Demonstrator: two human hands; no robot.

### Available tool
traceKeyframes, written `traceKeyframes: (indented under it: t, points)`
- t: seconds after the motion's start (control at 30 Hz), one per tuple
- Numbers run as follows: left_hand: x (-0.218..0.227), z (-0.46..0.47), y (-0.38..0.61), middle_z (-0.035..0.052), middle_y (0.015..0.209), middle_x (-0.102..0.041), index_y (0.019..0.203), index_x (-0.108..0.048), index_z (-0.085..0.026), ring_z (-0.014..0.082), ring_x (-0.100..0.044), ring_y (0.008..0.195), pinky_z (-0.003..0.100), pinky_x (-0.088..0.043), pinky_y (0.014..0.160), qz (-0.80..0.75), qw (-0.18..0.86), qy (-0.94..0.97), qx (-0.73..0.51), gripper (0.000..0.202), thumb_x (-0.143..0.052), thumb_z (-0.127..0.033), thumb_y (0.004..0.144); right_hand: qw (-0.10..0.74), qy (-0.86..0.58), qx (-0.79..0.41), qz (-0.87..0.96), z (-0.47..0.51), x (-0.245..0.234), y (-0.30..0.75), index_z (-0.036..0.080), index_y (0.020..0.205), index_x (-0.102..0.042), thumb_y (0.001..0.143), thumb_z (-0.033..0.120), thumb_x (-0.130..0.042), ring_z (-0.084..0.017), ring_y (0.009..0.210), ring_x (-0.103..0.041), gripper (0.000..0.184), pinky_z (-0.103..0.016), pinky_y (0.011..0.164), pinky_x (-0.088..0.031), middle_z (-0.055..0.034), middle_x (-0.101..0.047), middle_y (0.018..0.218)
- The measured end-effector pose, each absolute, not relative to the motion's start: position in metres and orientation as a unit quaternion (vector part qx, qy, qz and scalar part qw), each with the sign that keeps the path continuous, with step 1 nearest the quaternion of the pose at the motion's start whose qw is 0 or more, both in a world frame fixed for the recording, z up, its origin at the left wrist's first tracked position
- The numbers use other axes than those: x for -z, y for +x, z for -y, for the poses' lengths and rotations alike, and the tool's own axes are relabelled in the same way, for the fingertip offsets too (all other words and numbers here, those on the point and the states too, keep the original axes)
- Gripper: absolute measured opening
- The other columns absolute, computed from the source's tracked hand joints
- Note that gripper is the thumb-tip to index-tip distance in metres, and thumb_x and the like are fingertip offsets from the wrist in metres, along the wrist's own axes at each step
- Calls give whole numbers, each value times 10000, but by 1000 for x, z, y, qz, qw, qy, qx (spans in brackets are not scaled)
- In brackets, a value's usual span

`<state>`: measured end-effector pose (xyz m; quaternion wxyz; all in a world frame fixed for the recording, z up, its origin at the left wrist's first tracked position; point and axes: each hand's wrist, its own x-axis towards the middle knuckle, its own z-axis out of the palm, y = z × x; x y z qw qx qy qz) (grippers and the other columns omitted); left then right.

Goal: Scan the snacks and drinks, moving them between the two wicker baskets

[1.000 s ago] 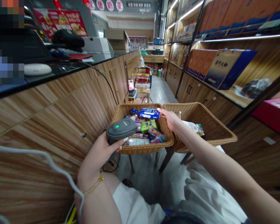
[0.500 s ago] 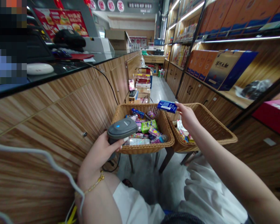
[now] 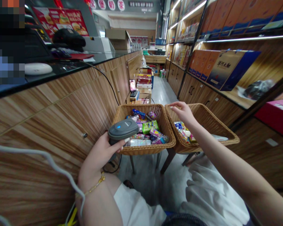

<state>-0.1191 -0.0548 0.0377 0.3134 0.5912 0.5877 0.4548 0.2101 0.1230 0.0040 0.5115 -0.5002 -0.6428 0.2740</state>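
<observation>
My left hand (image 3: 106,146) is wrapped round a grey barcode scanner (image 3: 124,128), held over the near left part of the left wicker basket (image 3: 171,145). That basket holds small packaged goods, among them a green packet (image 3: 150,126) and a blue pack (image 3: 139,113). Over the left side of the right wicker basket (image 3: 219,128) is my right hand (image 3: 182,113), with fingers stretched out and nothing in them. Below it, a blue-and-white pack (image 3: 178,125) lies among colourful packets in the right basket. My right forearm hides part of that basket.
Both baskets rest on dark-legged supports. A wooden counter (image 3: 61,103) runs along the left, with a white mouse (image 3: 38,69) on its dark top. Shelves with boxes (image 3: 228,69) line the right. Stacked boxes (image 3: 144,82) stand on the floor beyond the baskets.
My right hand has let go of the blue pack and moved slightly right, above the right basket. A blue-and-white pack now shows inside that basket. My left hand and the scanner have barely moved.
</observation>
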Motion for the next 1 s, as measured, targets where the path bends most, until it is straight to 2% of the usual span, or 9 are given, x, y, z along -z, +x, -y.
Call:
traceKeyframes:
  t: [0.1, 0.23, 0.3, 0.4, 0.5, 0.73, 0.8, 0.9, 1.0]
  points:
    - [-37, 55, -120, 4, 635, -676, 857, -648, -209, 241, -681, 689, 311, -572, 615, -591, 320, 586, -453, 286, -778, -431, 732, 418, -494, -186, 739, -131, 2, 182, 241, 926, -791, 781, 375, -720, -360, 1222, -563, 210, -569, 1129, -368, -117, -694, 1144]
    - [-37, 56, -120, -24, 584, -628, 801, -609, -209, 183, -580, 539, 286, -518, 540, -590, 347, 578, -444, 291, -770, -437, 718, 277, -459, -32, 844, -140, 3, 144, 235, 1212, -767, 836, 286, -711, -391, 1243, -536, 383, -594, 1069, -426, -142, -668, 1304]
    - [-38, 56, -120, -28, 586, -626, 797, -605, -213, 181, -572, 536, 282, -512, 531, -590, 348, 575, -448, 301, -779, -440, 703, 226, -399, 39, 888, -148, 2, 127, 231, 1367, -693, 825, 198, -706, -389, 1326, -493, 543, -583, 1119, -400, -140, -610, 1440]
    - [-38, 55, -120, -30, 595, -630, 810, -613, -217, 186, -580, 551, 282, -516, 535, -591, 341, 572, -454, 306, -786, -446, 701, 159, -286, 108, 939, -165, 0, 105, 278, 1498, -582, 848, 109, -632, -335, 1459, -418, 673, -545, 1241, -284, -63, -529, 1580]
    - [-38, 55, -121, -29, 593, -636, 819, -619, -216, 186, -578, 541, 287, -525, 536, -591, 350, 569, -452, 326, -798, -460, 698, 107, -225, 125, 960, -185, 4, 85, 310, 1491, -582, 918, 97, -523, -296, 1514, -394, 614, -540, 1286, -192, -2, -522, 1605]
    - [-33, 54, -126, 4, 614, -684, 888, -677, -208, 240, -682, 658, 306, -579, 579, -591, 327, 580, -455, 358, -809, -499, 726, 38, -180, 135, 974, -205, 14, 48, 352, 1433, -619, 929, 120, -514, -244, 1508, -418, 565, -547, 1274, -180, 35, -601, 1534]
    - [-31, 53, -127, 9, 629, -694, 904, -680, -202, 239, -682, 655, 306, -576, 571, -595, 327, 579, -452, 370, -812, -497, 723, 17, -179, 166, 970, -205, 14, 41, 345, 1436, -616, 941, 123, -514, -233, 1482, -448, 552, -544, 1269, -187, 19, -633, 1498]
    - [-30, 53, -127, 5, 633, -690, 908, -673, -190, 224, -662, 617, 304, -566, 558, -601, 333, 574, -445, 368, -804, -478, 720, 22, -179, 189, 965, -203, 13, 37, 280, 1415, -651, 956, 111, -488, -246, 1393, -526, 516, -540, 1259, -211, -52, -702, 1396]
    - [-31, 54, -126, 12, 651, -700, 902, -674, -188, 229, -667, 631, 310, -567, 570, -602, 335, 574, -442, 362, -799, -469, 712, 38, -190, 188, 963, -197, 11, 40, 256, 1393, -672, 955, 92, -462, -249, 1333, -559, 512, -535, 1264, -210, -62, -730, 1328]
